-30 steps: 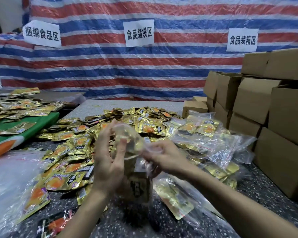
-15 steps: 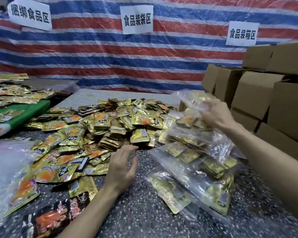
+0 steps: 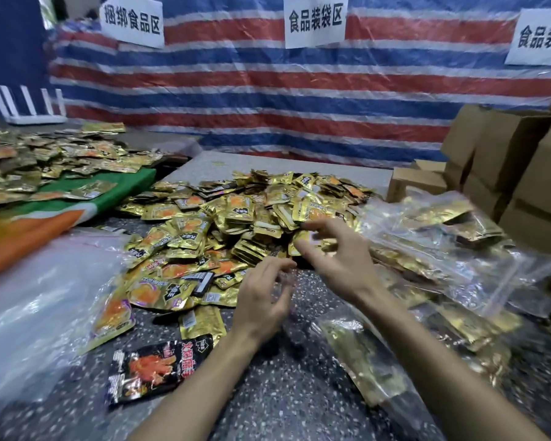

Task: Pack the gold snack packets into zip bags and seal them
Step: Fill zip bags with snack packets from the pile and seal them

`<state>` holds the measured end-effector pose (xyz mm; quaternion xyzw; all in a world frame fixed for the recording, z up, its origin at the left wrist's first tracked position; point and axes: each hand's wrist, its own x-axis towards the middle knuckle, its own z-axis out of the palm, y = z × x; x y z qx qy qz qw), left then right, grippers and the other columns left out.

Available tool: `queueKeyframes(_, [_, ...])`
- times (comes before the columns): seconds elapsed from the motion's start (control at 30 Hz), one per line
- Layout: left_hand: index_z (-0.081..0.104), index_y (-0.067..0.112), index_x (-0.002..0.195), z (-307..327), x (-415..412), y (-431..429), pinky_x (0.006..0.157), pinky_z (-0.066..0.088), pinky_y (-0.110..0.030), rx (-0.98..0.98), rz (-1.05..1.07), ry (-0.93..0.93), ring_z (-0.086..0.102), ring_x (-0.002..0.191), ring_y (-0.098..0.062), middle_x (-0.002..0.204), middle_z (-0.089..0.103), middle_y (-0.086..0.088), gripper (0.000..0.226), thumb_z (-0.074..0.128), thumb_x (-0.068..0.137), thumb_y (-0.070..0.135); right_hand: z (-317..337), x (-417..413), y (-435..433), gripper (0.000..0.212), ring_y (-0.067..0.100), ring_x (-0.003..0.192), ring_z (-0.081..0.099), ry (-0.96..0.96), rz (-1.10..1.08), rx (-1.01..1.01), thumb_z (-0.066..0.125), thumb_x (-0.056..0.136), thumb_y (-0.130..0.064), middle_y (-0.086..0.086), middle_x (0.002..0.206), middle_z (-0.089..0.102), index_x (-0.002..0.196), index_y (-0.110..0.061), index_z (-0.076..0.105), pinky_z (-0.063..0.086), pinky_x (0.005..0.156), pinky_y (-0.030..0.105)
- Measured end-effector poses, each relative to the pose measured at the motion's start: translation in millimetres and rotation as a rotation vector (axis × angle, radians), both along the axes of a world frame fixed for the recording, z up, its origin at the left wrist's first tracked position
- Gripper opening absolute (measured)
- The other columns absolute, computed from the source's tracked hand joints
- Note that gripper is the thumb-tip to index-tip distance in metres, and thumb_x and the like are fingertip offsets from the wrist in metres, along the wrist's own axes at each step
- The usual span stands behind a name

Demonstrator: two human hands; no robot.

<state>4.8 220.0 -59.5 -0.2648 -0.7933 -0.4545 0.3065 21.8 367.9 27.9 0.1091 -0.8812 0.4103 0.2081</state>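
Zip bags (image 3: 477, 259) — gold snack packets (image 3: 438, 213) inside

Left hand (image 3: 261, 300) and right hand (image 3: 337, 259) hover over speckled surface (image 3: 283, 393) at near edge of gold packet pile (image 3: 236, 218), fingers loose and spread, blurred. Filled zip bags (image 3: 442, 243) right, cardboard boxes (image 3: 522, 160) beyond, black-red packet (image 3: 156, 367) near left
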Motion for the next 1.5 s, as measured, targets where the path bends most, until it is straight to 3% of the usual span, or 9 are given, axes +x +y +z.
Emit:
queueKeyframes(0.3, [0.062,0.006,0.108,21.8,4.7,-15.1,0.077,0.053,-0.039,0.201,0.082,0.09,0.059,0.089,-0.014,0.1,0.061,0.002,0.018,0.055,0.093,0.008,-67.4,-5.7,-28.9,0.016,0.014,0.088,0.069,-0.01,0.156,-0.499,0.064,0.095,-0.012,-0.007,0.101,0.07,0.106,-0.022,0.069,0.059,0.068,0.029])
queueKeyframes(0.43, [0.064,0.013,0.1,49.1,6.1,-45.0,0.072,0.049,-0.021,0.21,0.259,0.118,0.055,0.083,-0.002,0.094,0.059,0.009,0.01,0.057,0.093,0.01,-81.2,-2.3,-23.1,0.018,0.02,0.091,0.069,-0.06,0.175,-0.566,0.064,0.095,-0.011,0.0,0.101,0.072,0.108,-0.022,0.07,0.058,0.065,0.027])
queueKeyframes(0.63, [0.06,0.016,0.129,35.5,-13.0,-168.4,0.101,0.035,-0.042,-0.345,0.894,-0.417,0.048,0.121,-0.028,0.131,0.058,-0.007,0.04,0.056,0.092,0.029,-81.7,-0.5,-21.3,0.019,0.015,0.091,0.069,-0.034,0.224,-0.582,0.063,0.095,-0.009,-0.003,0.099,0.071,0.108,-0.022,0.069,0.059,0.065,0.026])
queueKeyframes(0.77, [0.058,0.007,0.128,5.3,-13.4,-216.8,0.102,0.035,-0.043,-0.548,1.089,-0.826,0.045,0.125,-0.036,0.135,0.054,-0.015,0.05,0.05,0.094,0.043,-81.7,0.4,-22.4,0.018,0.017,0.087,0.069,-0.023,0.24,-0.56,0.063,0.094,-0.01,-0.003,0.094,0.07,0.107,-0.022,0.069,0.059,0.065,0.027])
queueKeyframes(0.9, [0.071,0.011,0.08,8.3,-13.3,-221.5,0.079,0.047,-0.038,-0.397,1.065,-0.663,0.063,0.091,-0.035,0.09,0.071,-0.012,0.018,0.066,0.084,0.028,-81.8,2.6,-23.7,0.023,0.017,0.084,0.069,0.02,0.256,-0.544,0.063,0.095,-0.008,-0.004,0.092,0.07,0.1,-0.029,0.07,0.058,0.063,0.027])
queueKeyframes(1.07, [0.068,0.015,0.066,21.6,-15.0,-223.8,0.069,0.037,-0.033,-0.301,1.022,-0.739,0.062,0.072,-0.027,0.069,0.069,-0.004,0.037,0.073,0.085,0.047,-77.9,4.2,-20.8,0.012,0.017,0.083,0.07,0.03,0.237,-0.52,0.064,0.092,-0.026,-0.004,0.093,0.071,0.1,-0.033,0.07,0.06,0.065,0.03])
queueKeyframes(1.2, [0.067,0.013,0.08,37.8,-5.9,-212.3,0.07,0.039,-0.037,-0.233,1.039,-0.519,0.059,0.082,-0.037,0.087,0.07,-0.013,0.029,0.053,0.1,0.029,-74.3,6.1,-20.4,0.013,0.018,0.082,0.069,0.03,0.237,-0.553,0.066,0.092,-0.022,-0.002,0.093,0.072,0.098,-0.031,0.071,0.058,0.063,0.027])
queueKeyframes(1.33, [0.07,0.016,0.1,59.7,15.6,-158.3,0.073,0.056,-0.042,-0.017,0.648,-0.206,0.068,0.083,-0.026,0.091,0.073,-0.004,0.014,0.057,0.1,0.022,-65.3,9.7,-20.4,0.011,0.024,0.079,0.067,-0.081,0.284,-0.712,0.069,0.086,-0.029,0.009,0.086,0.072,0.092,-0.022,0.074,0.054,0.059,0.027])
queueKeyframes(1.5, [0.071,0.004,0.103,58.1,35.8,-68.4,0.086,0.054,-0.017,-0.033,0.239,0.127,0.069,0.095,-0.014,0.105,0.074,-0.008,0.013,0.067,0.091,0.001,-52.8,12.0,-15.3,0.034,0.023,0.06,0.058,-0.204,0.379,-0.848,0.071,0.083,-0.05,0.01,0.07,0.065,0.074,-0.018,0.072,0.047,0.05,0.025])
